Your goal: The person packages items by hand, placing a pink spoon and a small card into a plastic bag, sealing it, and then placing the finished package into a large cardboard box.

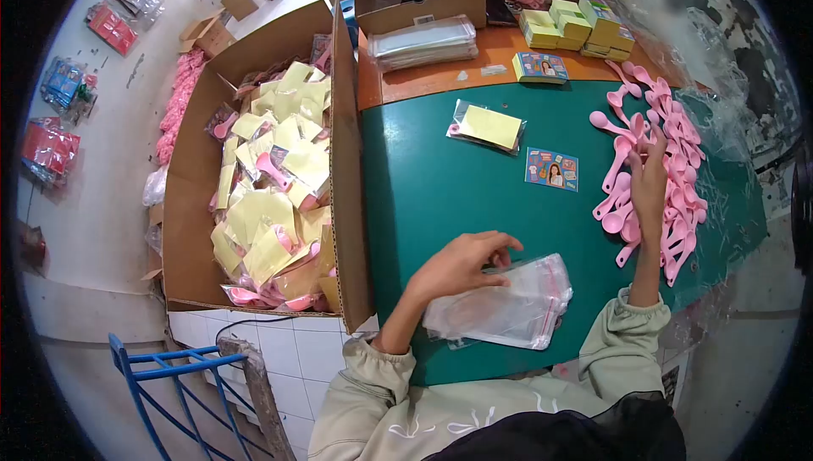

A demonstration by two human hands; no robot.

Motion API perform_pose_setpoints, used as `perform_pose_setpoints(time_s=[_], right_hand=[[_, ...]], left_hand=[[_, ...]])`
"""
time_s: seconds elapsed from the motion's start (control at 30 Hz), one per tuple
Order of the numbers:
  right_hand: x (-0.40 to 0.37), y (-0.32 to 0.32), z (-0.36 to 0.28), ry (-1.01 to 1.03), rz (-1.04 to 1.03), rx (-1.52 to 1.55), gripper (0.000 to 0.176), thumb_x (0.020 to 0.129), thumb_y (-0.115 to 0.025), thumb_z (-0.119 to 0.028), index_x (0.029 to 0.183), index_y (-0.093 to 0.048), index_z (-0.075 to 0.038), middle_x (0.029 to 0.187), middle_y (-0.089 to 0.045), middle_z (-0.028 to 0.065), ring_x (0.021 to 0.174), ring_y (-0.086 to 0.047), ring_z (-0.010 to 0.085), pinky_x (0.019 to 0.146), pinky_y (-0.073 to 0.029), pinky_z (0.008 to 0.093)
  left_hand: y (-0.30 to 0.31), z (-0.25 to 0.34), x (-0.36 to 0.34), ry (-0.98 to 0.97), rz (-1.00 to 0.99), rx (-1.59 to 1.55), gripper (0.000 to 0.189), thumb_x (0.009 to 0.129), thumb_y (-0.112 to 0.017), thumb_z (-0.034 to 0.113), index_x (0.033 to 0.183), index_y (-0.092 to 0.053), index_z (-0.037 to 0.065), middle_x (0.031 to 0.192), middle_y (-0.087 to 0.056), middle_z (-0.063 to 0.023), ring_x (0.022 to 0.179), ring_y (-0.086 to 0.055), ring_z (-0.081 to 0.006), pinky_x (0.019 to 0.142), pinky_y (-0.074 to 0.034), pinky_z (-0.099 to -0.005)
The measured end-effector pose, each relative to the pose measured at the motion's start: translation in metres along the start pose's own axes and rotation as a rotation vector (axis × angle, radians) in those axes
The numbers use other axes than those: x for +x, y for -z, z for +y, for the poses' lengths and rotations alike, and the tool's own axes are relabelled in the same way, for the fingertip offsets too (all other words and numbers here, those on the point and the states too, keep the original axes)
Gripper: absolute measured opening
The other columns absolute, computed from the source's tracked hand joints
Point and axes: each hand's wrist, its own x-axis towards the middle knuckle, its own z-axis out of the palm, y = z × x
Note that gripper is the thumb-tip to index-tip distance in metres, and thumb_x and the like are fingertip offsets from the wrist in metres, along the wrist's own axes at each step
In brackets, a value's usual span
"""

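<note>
**A:** Status of the left hand (461,262)?

**B:** It is resting on the stack of clear bags (508,309) at the near edge of the green table (423,182). The fingers are curling, with the tips pressing on the top bag. Whether they are actually pinching that bag cannot be told.

**A:** Status of the right hand (650,177)?

**B:** It is lying on the pile of pink spoons (677,148) at the right side of the table. The fingers are stretching out flat over the spoons and touching them. They are not closing round any spoon.

**A:** Position of the bags relative to the spoons?

**B:** The bags are lying directly in front of the person. They are sitting well apart from the spoons, with bare table between.

**A:** Surrounding items?

**B:** A filled, yellow-fronted packet (487,126) is lying near the table centre. A printed card (551,168) is lying just beside it, toward the spoons. A cardboard box (195,165) is standing against the table's left edge and is holding many similar packets. Small yellow cartons (576,25) are standing stacked at the far end.
</note>
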Motion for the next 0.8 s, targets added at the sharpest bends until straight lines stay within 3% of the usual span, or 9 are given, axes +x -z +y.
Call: perform_pose_setpoints(time_s=[0.03, 0.07, 0.17, 0.27, 0.37, 0.4, 0.53, 0.6, 0.8], right_hand=[[-0.003, 0.009, -0.018, 0.008, -0.121, 0.108, 0.03, 0.086, -0.056, -0.016, 0.11, -0.05, 0.0, 0.074, -0.06, 0.0125, 0.061, -0.057, 0.0214, 0.057, -0.044, 0.0324], [-0.007, 0.016, -0.058, -0.174, -0.278, 0.369, 0.024, 0.086, -0.058, -0.018, 0.103, -0.057, -0.001, 0.067, -0.056, 0.004, 0.056, -0.049, 0.0088, 0.054, -0.04, 0.0228], [-0.015, 0.017, -0.074, -0.145, -0.689, 0.441, 0.022, 0.086, -0.058, -0.014, 0.105, -0.059, -0.003, 0.073, -0.058, 0.0016, 0.058, -0.05, 0.0079, 0.053, -0.039, 0.0213], [-0.026, 0.007, -0.082, 0.146, -0.763, 0.581, 0.02, 0.085, -0.059, -0.01, 0.104, -0.06, -0.002, 0.08, -0.058, 0.0023, 0.061, -0.053, 0.008, 0.054, -0.042, 0.0206], [-0.036, -0.011, -0.078, 0.066, -0.704, 0.72, 0.02, 0.086, -0.057, -0.007, 0.105, -0.06, -0.001, 0.086, -0.059, 0.0049, 0.066, -0.057, 0.0085, 0.058, -0.046, 0.0208], [-0.036, -0.013, -0.086, -0.127, -0.683, 0.783, 0.023, 0.085, -0.059, -0.005, 0.108, -0.055, 0.0, 0.084, -0.06, 0.0069, 0.067, -0.06, 0.0093, 0.06, -0.049, 0.0213], [-0.047, -0.031, -0.096, -0.145, -0.346, 0.698, 0.034, 0.081, -0.064, 0.0, 0.107, -0.043, -0.002, 0.08, -0.063, 0.0077, 0.063, -0.061, 0.01, 0.054, -0.049, 0.021], [-0.048, -0.036, -0.092, -0.154, -0.298, 0.737, 0.031, 0.081, -0.063, -0.001, 0.105, -0.043, -0.001, 0.08, -0.062, 0.0085, 0.064, -0.061, 0.0103, 0.054, -0.05, 0.0218], [-0.053, -0.041, -0.091, -0.085, -0.224, 0.801, 0.025, 0.085, -0.06, -0.002, 0.101, -0.041, -0.001, 0.082, -0.06, 0.01, 0.065, -0.061, 0.0124, 0.057, -0.052, 0.0233]], left_hand=[[0.006, -0.002, -0.004, 0.069, -0.055, 0.049, 0.035, 0.071, -0.073, 0.012, 0.1, -0.055, 0.003, 0.084, -0.061, -0.0109, 0.075, -0.06, -0.0235, 0.067, -0.048, -0.0331], [0.01, -0.004, -0.006, 0.132, -0.115, 0.096, 0.032, 0.072, -0.072, 0.013, 0.097, -0.056, 0.003, 0.081, -0.061, -0.0102, 0.073, -0.06, -0.0237, 0.066, -0.048, -0.0331], [0.015, -0.008, -0.006, 0.078, -0.117, 0.165, 0.021, 0.077, -0.067, 0.013, 0.092, -0.056, 0.003, 0.076, -0.061, -0.0083, 0.07, -0.061, -0.0217, 0.064, -0.048, -0.0325], [0.012, -0.014, -0.004, 0.055, 0.036, -0.071, 0.017, 0.084, -0.062, 0.015, 0.096, -0.055, 0.003, 0.079, -0.062, -0.0062, 0.072, -0.062, -0.0156, 0.065, -0.049, -0.0292], [0.012, -0.006, 0.002, 0.322, 0.167, -0.453, 0.019, 0.089, -0.058, 0.016, 0.103, -0.053, 0.004, 0.084, -0.063, -0.006, 0.077, -0.062, -0.0119, 0.066, -0.05, -0.0255], [0.012, -0.004, 0.004, 0.447, 0.2, -0.582, 0.019, 0.09, -0.056, 0.016, 0.105, -0.052, 0.004, 0.085, -0.063, -0.0063, 0.079, -0.062, -0.0113, 0.067, -0.05, -0.0244], [0.01, -0.017, 0.003, 0.396, 0.211, -0.605, 0.027, 0.088, -0.059, 0.012, 0.113, -0.049, 0.004, 0.09, -0.064, -0.0088, 0.08, -0.063, -0.012, 0.069, -0.05, -0.0222], [0.01, -0.014, 0.001, 0.283, 0.226, -0.589, 0.031, 0.087, -0.061, 0.01, 0.114, -0.049, 0.003, 0.09, -0.065, -0.0097, 0.079, -0.063, -0.0122, 0.069, -0.05, -0.0223], [0.009, -0.019, 0.004, 0.304, 0.242, -0.639, 0.036, 0.081, -0.068, 0.007, 0.111, -0.05, 0.001, 0.083, -0.066, -0.01, 0.077, -0.063, -0.0107, 0.066, -0.05, -0.0218]])
